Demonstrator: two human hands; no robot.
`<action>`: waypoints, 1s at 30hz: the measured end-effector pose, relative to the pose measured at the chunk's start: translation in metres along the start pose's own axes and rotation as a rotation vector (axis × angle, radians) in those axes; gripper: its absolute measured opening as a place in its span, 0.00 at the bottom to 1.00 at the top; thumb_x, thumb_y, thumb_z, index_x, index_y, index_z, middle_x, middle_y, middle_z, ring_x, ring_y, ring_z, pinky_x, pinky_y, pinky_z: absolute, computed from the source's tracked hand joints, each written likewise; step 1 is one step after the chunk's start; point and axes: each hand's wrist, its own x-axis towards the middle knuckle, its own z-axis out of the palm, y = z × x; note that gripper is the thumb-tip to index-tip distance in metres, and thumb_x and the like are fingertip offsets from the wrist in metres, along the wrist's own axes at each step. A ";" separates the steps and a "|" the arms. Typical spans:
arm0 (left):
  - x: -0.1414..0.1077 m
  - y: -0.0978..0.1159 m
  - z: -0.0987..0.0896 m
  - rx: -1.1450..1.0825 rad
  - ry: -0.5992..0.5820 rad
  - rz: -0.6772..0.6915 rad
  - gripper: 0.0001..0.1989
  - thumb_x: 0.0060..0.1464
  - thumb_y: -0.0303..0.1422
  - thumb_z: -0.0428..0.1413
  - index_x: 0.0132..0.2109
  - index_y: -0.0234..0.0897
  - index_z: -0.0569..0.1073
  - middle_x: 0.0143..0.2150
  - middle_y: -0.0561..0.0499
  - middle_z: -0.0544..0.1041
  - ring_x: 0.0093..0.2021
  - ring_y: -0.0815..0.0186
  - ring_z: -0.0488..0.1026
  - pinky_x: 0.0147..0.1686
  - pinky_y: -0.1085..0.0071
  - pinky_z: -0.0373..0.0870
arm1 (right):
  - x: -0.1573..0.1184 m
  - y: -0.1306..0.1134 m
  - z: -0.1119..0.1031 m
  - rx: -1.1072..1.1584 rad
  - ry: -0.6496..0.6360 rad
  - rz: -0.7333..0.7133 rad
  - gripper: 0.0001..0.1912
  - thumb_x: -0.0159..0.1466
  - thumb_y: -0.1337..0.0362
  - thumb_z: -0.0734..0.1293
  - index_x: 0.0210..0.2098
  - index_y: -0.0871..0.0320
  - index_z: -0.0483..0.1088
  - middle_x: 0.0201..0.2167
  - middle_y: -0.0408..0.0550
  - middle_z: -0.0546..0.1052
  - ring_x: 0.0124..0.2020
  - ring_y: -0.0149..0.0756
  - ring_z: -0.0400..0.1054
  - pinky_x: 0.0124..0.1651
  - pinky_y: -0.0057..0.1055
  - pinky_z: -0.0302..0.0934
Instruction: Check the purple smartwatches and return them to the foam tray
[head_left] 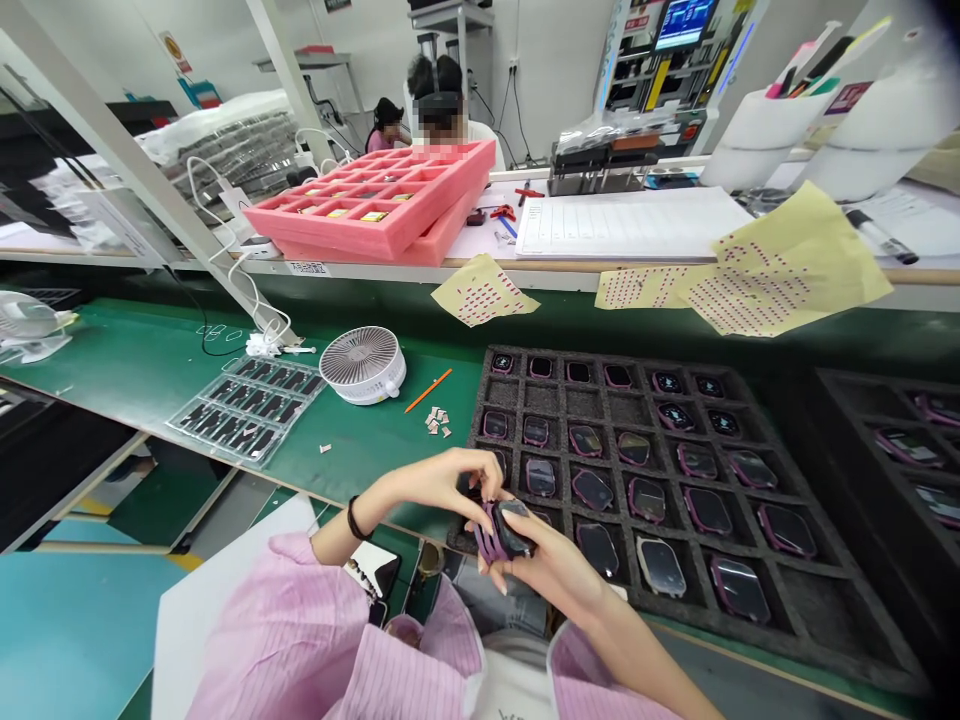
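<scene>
Black rectangular smartwatch with purple strap (513, 530), long axis toward 1 o'clock, held closely between left hand (439, 482) and right hand (551, 565).

left hand (431, 480) | room: green bench mat (390, 450) ahead | blocked right: black foam tray (825, 620) | blocked ahead: desk fan (363, 362)
</scene>
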 end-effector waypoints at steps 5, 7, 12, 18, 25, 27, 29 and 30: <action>-0.011 -0.035 -0.017 0.545 0.454 -0.378 0.08 0.60 0.35 0.54 0.37 0.34 0.74 0.37 0.48 0.76 0.35 0.67 0.73 0.38 0.71 0.69 | 0.002 -0.012 -0.003 0.031 0.090 -0.073 0.32 0.60 0.58 0.69 0.62 0.54 0.60 0.39 0.53 0.78 0.29 0.40 0.73 0.27 0.32 0.60; -0.014 -0.051 -0.013 0.807 0.484 -0.525 0.08 0.60 0.34 0.53 0.41 0.34 0.74 0.41 0.46 0.77 0.37 0.64 0.74 0.39 0.70 0.70 | 0.002 -0.019 -0.005 0.038 0.129 -0.092 0.34 0.60 0.58 0.68 0.64 0.53 0.58 0.39 0.53 0.78 0.28 0.40 0.73 0.27 0.32 0.59; -0.011 -0.075 0.001 1.038 0.401 -0.641 0.08 0.60 0.29 0.51 0.38 0.32 0.75 0.40 0.40 0.77 0.42 0.57 0.75 0.39 0.66 0.72 | 0.002 -0.033 -0.004 0.046 0.159 -0.138 0.34 0.60 0.58 0.67 0.64 0.54 0.58 0.38 0.54 0.79 0.28 0.39 0.71 0.28 0.33 0.58; -0.008 -0.063 -0.004 1.037 0.400 -0.580 0.10 0.61 0.25 0.48 0.35 0.33 0.74 0.36 0.42 0.76 0.40 0.61 0.75 0.40 0.69 0.73 | 0.001 -0.044 -0.004 0.090 0.151 -0.126 0.31 0.60 0.58 0.66 0.62 0.56 0.61 0.37 0.54 0.79 0.27 0.38 0.70 0.28 0.32 0.57; 0.003 0.027 0.004 0.757 0.421 0.387 0.08 0.63 0.28 0.50 0.46 0.36 0.72 0.40 0.47 0.79 0.42 0.68 0.76 0.43 0.72 0.71 | 0.004 -0.046 -0.005 0.122 -0.042 0.007 0.14 0.60 0.57 0.65 0.40 0.60 0.71 0.31 0.50 0.77 0.27 0.37 0.70 0.24 0.28 0.53; 0.010 0.042 0.005 0.768 0.342 0.511 0.08 0.63 0.28 0.51 0.47 0.37 0.72 0.41 0.47 0.80 0.42 0.67 0.76 0.42 0.73 0.71 | 0.004 -0.043 -0.004 0.120 -0.098 0.046 0.12 0.61 0.56 0.65 0.34 0.61 0.71 0.27 0.49 0.75 0.27 0.37 0.70 0.23 0.28 0.53; 0.014 0.046 0.005 0.813 0.283 0.526 0.08 0.63 0.28 0.50 0.46 0.37 0.72 0.40 0.47 0.79 0.42 0.67 0.75 0.41 0.72 0.70 | 0.003 -0.041 -0.003 0.129 -0.125 0.063 0.13 0.61 0.56 0.65 0.32 0.61 0.70 0.26 0.48 0.75 0.27 0.36 0.69 0.24 0.29 0.54; 0.015 0.046 0.005 0.839 0.261 0.521 0.09 0.63 0.27 0.49 0.46 0.37 0.73 0.40 0.47 0.79 0.42 0.67 0.75 0.41 0.72 0.69 | 0.003 -0.040 -0.003 0.138 -0.131 0.065 0.13 0.61 0.56 0.65 0.33 0.61 0.70 0.27 0.48 0.75 0.27 0.36 0.69 0.24 0.29 0.54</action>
